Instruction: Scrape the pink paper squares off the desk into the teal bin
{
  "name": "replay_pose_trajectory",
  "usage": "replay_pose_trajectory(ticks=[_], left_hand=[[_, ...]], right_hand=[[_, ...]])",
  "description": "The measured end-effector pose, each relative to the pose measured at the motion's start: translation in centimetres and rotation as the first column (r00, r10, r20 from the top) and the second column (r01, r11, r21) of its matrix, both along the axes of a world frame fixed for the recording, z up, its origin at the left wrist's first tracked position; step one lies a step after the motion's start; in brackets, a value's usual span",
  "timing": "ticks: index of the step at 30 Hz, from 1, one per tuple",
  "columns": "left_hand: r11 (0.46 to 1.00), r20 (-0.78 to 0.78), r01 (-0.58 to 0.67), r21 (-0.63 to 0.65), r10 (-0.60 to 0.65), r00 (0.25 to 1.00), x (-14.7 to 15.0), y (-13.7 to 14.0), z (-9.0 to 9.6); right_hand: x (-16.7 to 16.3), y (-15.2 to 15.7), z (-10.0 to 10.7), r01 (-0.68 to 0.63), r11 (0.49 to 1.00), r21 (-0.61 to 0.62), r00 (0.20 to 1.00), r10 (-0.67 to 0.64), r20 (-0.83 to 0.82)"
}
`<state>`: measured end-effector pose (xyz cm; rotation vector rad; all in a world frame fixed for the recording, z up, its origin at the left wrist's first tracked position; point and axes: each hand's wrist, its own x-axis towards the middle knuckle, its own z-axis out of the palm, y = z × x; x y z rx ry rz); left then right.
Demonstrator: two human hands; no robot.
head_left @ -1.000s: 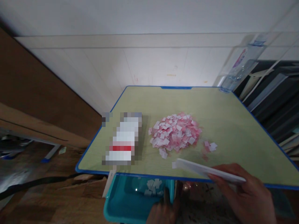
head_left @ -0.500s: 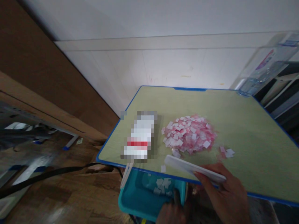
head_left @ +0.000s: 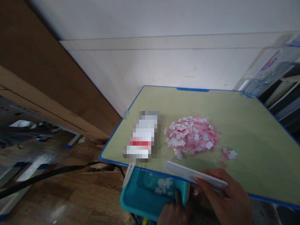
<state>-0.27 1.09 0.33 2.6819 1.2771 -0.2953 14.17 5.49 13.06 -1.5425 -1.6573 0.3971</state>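
Note:
My right hand (head_left: 231, 198) is closed around one end of a flat white bar (head_left: 187, 173), thumb below and fingers above. The bar lies slantwise along the near edge of the table. A pile of small pink and white paper squares (head_left: 192, 134) sits beyond it, with a few loose squares (head_left: 231, 154) to the right. Under the table edge is a teal basin (head_left: 140, 203) with several white squares (head_left: 164, 186) in it. At the basin's near right corner, my left hand (head_left: 172, 214) grips the rim, one finger reaching inside; its other fingers are mostly hidden.
The greenish tabletop (head_left: 257, 150) has a blue edge and stands against a white wall (head_left: 173, 65). A blurred white rectangular object (head_left: 142, 134) lies on the left. A clear plastic bottle (head_left: 255, 84) is at the back right corner. A dark strap (head_left: 70, 168) crosses on the left.
The white bar in my right hand has moved slightly toward the near table edge. A lone paper square by that edge no longer shows. My left hand and the basin have barely moved.

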Motion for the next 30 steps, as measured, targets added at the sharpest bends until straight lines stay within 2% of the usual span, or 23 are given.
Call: replay_pose_trajectory(ticks=[4, 8, 11, 15, 24, 30], left_hand=[[1.000, 0.008, 0.025, 0.016, -0.025, 1.000, 0.0, 0.0, 0.1], [0.999, 0.018, 0.003, 0.043, -0.003, 1.000, 0.0, -0.1, 0.1], [0.999, 0.021, -0.008, 0.053, 0.007, 1.000, -0.1, -0.1, 0.2], [0.999, 0.028, -0.010, 0.051, 0.009, 1.000, 0.0, 0.0, 0.5], [0.993, 0.051, -0.082, -0.087, 0.087, 0.995, 0.5, 0.0, 1.1], [0.983, 0.049, -0.077, -0.169, 0.087, 0.995, 0.3, -1.0, 0.0]], right_hand=[[0.1, -0.6, 0.2, 0.146, 0.989, 0.007, 0.989, -0.146, 0.021], [1.7, -1.3, 0.6, 0.401, 0.916, -0.015, 0.912, -0.398, 0.096], [3.0, -1.3, 0.9, 0.504, 0.863, 0.022, 0.848, -0.500, 0.176], [3.1, -0.9, 0.9, 0.462, 0.886, 0.029, 0.869, -0.459, 0.183], [1.0, -0.2, 0.9, 0.349, 0.937, 0.025, 0.932, -0.350, 0.089], [1.2, -0.7, 0.8, 0.313, 0.950, 0.001, 0.944, -0.311, 0.106]])
